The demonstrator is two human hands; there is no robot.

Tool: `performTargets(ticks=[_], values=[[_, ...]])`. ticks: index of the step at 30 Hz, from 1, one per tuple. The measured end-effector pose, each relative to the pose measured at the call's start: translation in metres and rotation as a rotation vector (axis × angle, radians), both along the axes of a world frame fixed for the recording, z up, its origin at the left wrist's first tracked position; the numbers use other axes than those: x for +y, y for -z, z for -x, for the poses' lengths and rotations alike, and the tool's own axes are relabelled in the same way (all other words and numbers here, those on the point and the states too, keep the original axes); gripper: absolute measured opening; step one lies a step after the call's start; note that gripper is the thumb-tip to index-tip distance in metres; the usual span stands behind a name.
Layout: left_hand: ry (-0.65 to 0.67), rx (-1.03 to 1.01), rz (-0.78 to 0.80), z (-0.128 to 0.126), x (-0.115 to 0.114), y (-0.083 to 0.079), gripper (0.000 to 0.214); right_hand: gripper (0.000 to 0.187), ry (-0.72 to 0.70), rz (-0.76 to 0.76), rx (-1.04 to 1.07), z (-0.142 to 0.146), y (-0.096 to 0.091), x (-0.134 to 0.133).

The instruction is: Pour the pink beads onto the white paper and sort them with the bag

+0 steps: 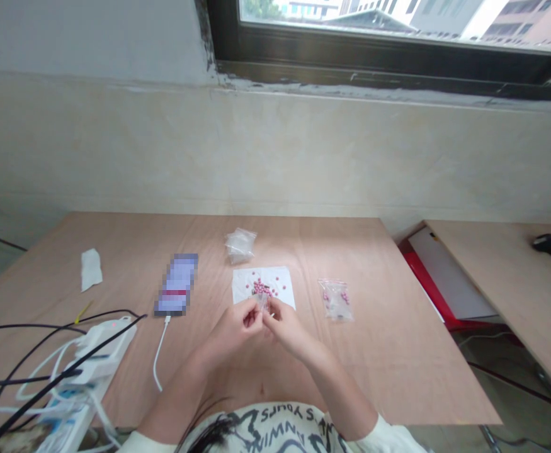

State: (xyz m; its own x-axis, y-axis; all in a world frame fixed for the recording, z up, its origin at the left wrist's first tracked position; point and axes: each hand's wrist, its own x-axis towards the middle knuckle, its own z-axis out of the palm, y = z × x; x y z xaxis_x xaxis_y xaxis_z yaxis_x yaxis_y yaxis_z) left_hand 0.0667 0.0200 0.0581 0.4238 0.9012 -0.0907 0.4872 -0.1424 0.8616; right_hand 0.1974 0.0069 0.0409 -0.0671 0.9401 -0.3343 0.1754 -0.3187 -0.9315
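Observation:
My left hand [243, 321] and my right hand [285, 324] meet at the near edge of a white paper sheet [241, 277]. Both have their fingers pinched on a small clear plastic bag [262, 302], mostly hidden by the fingers. Just beyond the fingertips, a pile of pink beads [262, 288] lies on the paper, with several loose ones scattered around it. To the right of the paper, a clear zip bag [336, 302] with a few pink beads in it lies flat. Behind the paper is a stack of clear plastic bags [240, 245].
A phone [177, 284] with a white charging cable [159, 358] lies left of the paper. Farther left are a white scrap of tissue [90, 269] and a power strip [96, 352] with tangled black and white cables. A second table [502, 251] stands at the right.

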Motion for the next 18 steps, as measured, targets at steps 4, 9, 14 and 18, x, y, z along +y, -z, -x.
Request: performTargets(ticks=[4,9,14,18], values=[[0.066,0.007,-0.019,-0.004,-0.014,-0.004,0.015,0.010,0.048,0.092,0.077,0.006,0.015,-0.002],[-0.002,-0.065,0.154,0.011,-0.021,0.006,0.016,0.013,0.138,0.091,0.232,-0.003,0.024,-0.006],[-0.211,-0.202,0.278,0.029,-0.017,0.028,0.028,0.020,-0.033,0.189,0.458,-0.008,0.019,-0.008],[-0.109,-0.384,0.499,0.032,-0.017,0.049,0.029,0.028,-0.114,0.248,0.525,-0.003,0.023,-0.005]])
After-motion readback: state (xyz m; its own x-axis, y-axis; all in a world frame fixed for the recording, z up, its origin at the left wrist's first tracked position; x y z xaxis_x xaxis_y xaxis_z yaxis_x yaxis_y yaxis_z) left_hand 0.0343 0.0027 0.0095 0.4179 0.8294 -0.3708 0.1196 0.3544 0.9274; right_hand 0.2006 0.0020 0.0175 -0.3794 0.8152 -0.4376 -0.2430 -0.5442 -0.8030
